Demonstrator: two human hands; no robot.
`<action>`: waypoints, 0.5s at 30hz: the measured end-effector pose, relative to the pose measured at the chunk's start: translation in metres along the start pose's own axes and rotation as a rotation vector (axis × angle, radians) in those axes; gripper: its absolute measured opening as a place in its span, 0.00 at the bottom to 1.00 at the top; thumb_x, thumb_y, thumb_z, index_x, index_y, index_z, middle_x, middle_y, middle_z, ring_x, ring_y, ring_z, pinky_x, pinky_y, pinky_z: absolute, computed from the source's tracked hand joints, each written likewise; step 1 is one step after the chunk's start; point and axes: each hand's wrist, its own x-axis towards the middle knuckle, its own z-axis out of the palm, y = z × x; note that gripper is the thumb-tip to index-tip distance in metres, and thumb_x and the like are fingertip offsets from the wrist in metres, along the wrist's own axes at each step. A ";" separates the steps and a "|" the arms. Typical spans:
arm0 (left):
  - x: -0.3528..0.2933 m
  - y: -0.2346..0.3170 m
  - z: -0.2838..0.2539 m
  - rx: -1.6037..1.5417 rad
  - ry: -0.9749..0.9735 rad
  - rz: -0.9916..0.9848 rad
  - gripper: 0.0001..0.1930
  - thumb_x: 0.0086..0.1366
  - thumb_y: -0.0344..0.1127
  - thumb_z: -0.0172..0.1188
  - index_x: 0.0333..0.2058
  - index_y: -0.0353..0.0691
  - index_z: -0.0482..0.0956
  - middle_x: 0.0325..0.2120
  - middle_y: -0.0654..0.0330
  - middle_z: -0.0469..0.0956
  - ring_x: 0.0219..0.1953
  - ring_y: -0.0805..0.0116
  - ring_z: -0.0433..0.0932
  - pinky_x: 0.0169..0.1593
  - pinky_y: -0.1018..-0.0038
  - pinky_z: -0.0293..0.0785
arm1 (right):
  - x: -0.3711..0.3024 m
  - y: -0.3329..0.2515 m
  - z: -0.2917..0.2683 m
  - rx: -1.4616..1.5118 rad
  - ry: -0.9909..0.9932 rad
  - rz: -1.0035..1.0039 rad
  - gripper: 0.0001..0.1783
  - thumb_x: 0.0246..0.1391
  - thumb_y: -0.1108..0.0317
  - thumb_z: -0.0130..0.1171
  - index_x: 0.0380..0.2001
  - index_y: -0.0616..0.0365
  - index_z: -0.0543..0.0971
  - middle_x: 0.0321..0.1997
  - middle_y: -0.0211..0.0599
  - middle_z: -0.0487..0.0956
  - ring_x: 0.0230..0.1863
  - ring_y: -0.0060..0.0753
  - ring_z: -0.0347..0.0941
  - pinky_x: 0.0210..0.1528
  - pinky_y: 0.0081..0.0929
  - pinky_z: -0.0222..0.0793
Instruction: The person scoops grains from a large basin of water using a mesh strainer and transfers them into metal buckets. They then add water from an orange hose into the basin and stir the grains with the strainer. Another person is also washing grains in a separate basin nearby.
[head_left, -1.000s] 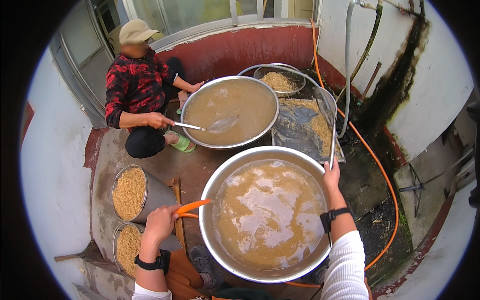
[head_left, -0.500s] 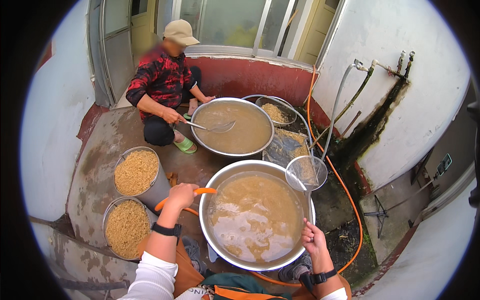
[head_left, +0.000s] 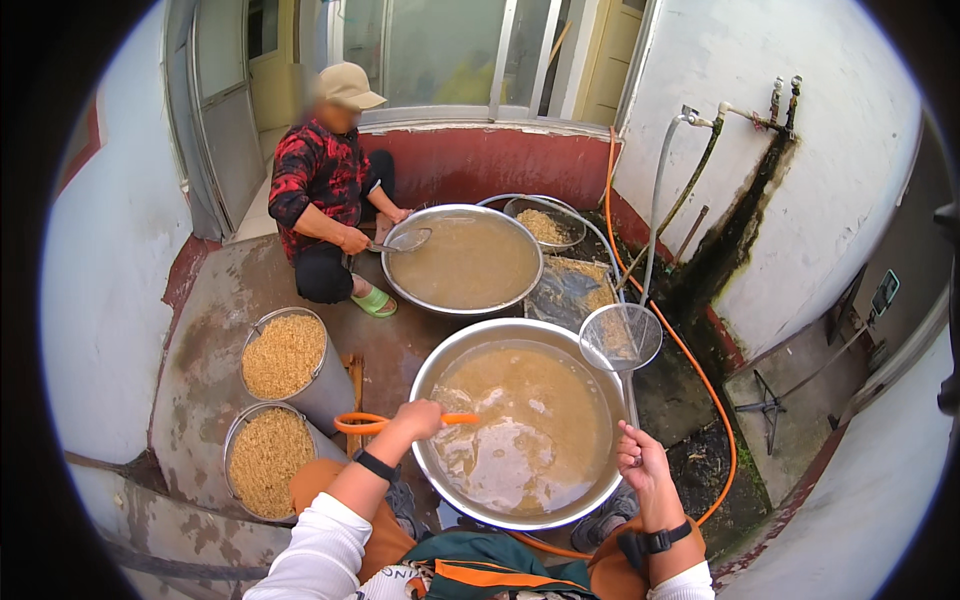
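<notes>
My left hand (head_left: pixel 420 418) is closed around an orange hose (head_left: pixel 365 425), whose end points over the near metal basin (head_left: pixel 540 522). Cloudy brown water (head_left: pixel 520 400) fills that basin, with pale ripples and patches on its surface. To the right, my right hand (head_left: pixel 640 455) grips the handle of a round mesh skimmer (head_left: pixel 620 337). The skimmer's mesh head is held above the basin's far right rim, out of the water.
A co-worker (head_left: pixel 320 190) crouches by a second basin (head_left: pixel 462 308) with another skimmer (head_left: pixel 410 239). Two buckets of tan grain (head_left: pixel 284 357) stand at left. Behind lie a sieve of grain (head_left: pixel 541 226) and a grain-strewn tray (head_left: pixel 570 293). Wall pipes (head_left: pixel 750 115) are at right.
My left hand has brought the hose end rightward, farther over the near basin. The co-worker's skimmer has moved from over the water to the far basin's left rim. The view has shifted slightly.
</notes>
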 end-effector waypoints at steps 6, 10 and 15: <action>0.016 0.033 0.060 0.050 -0.153 0.046 0.18 0.59 0.46 0.57 0.47 0.51 0.77 0.41 0.54 0.78 0.46 0.55 0.76 0.48 0.62 0.71 | 0.009 -0.006 -0.001 0.007 -0.060 0.006 0.06 0.57 0.71 0.53 0.39 0.54 0.70 0.16 0.19 0.61 0.14 0.13 0.56 0.16 0.14 0.52; 0.015 0.050 0.100 0.076 -0.218 0.039 0.19 0.58 0.46 0.58 0.48 0.52 0.76 0.43 0.54 0.78 0.47 0.55 0.75 0.49 0.62 0.71 | 0.004 -0.007 -0.001 0.023 -0.059 0.019 0.07 0.57 0.71 0.52 0.39 0.56 0.70 0.15 0.18 0.59 0.14 0.12 0.54 0.15 0.13 0.49; 0.008 0.064 0.131 0.113 -0.328 0.073 0.22 0.57 0.46 0.59 0.52 0.52 0.74 0.44 0.55 0.77 0.48 0.55 0.75 0.50 0.62 0.70 | 0.000 -0.005 -0.003 0.020 -0.058 0.000 0.05 0.57 0.70 0.54 0.36 0.56 0.71 0.15 0.18 0.61 0.14 0.11 0.55 0.15 0.12 0.49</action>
